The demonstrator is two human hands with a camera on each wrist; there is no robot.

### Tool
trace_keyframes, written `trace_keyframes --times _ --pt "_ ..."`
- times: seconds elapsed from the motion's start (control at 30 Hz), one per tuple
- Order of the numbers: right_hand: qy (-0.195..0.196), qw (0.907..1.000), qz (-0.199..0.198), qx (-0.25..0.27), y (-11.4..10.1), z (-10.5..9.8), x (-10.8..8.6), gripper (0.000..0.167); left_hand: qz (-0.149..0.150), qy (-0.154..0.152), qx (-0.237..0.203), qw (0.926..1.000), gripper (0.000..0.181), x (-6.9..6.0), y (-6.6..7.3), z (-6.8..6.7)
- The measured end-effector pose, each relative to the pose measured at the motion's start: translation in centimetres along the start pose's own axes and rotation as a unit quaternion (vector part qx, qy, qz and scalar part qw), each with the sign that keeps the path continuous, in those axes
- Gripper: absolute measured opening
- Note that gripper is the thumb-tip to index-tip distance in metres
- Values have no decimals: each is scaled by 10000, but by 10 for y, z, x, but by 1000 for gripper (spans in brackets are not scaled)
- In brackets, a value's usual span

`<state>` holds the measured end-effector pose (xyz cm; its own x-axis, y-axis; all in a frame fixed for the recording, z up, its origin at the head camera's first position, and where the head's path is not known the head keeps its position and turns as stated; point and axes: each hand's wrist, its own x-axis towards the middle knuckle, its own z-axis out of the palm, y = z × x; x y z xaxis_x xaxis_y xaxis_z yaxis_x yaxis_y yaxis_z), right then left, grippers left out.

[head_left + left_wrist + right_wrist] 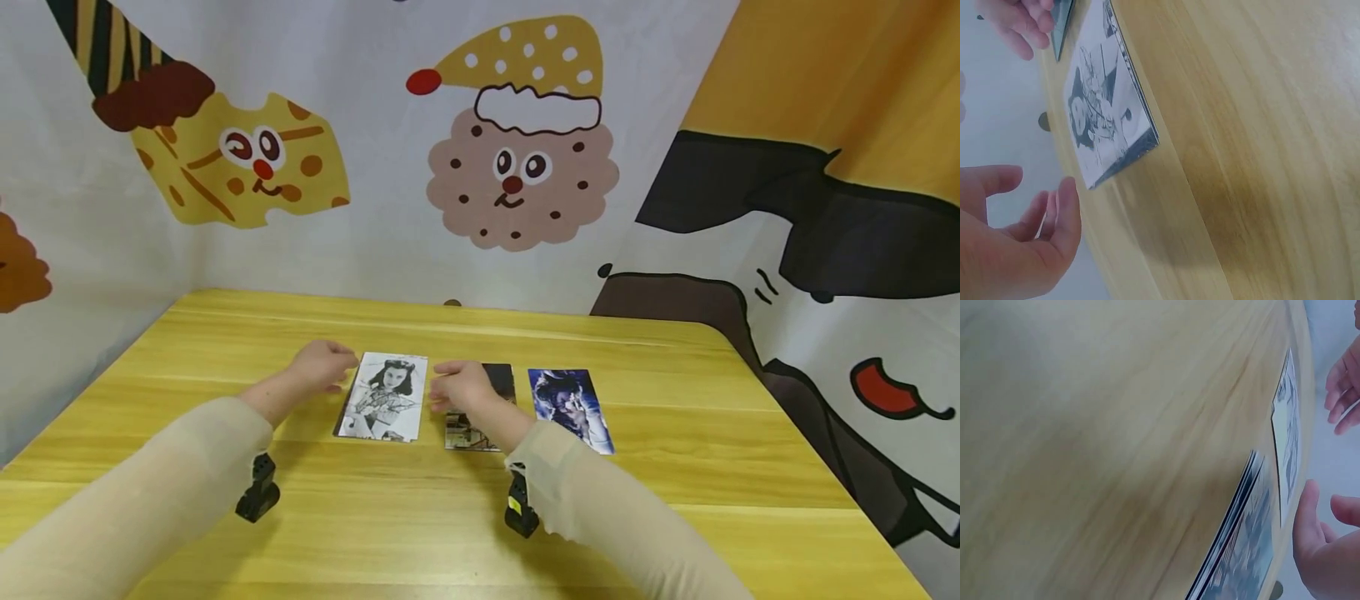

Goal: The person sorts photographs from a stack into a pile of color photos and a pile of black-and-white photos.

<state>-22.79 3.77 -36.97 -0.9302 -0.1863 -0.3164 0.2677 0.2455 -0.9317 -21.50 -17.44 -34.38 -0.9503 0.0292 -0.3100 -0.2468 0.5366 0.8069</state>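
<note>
A black-and-white portrait photo (386,398) tops a small stack on the wooden table, between my two hands. My left hand (322,367) hovers just left of it, fingers loosely bent and holding nothing; the left wrist view shows a gap between this hand (1022,247) and the stack's edge. My right hand (463,386) is above the left part of a second, darker photo stack (471,435), partly hiding it. No photo is between its thumb and fingers (1307,515) in the right wrist view. Farther right lies a blue-toned photo (572,408).
The yellow wood-grain table (375,525) reaches back to a white cloth (382,167) printed with cartoon figures. Black wrist cameras (258,489) hang below both sleeves. More cloth with a large dark-and-orange print (847,192) borders the right side.
</note>
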Motion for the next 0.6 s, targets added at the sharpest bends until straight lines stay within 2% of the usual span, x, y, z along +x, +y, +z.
trace_keyframes --times 0.2,0.4,0.6 --pt "157 9998 57 81 1 -18 0 40 -1 -75 -143 9999 49 4 6 11" --pt "392 9992 69 -40 4 -38 2 40 0 -317 -330 9990 49 7 16 27" --pt "545 9983 145 -166 9 -60 1 42 39 -387 -490 9980 47 13 24 47"
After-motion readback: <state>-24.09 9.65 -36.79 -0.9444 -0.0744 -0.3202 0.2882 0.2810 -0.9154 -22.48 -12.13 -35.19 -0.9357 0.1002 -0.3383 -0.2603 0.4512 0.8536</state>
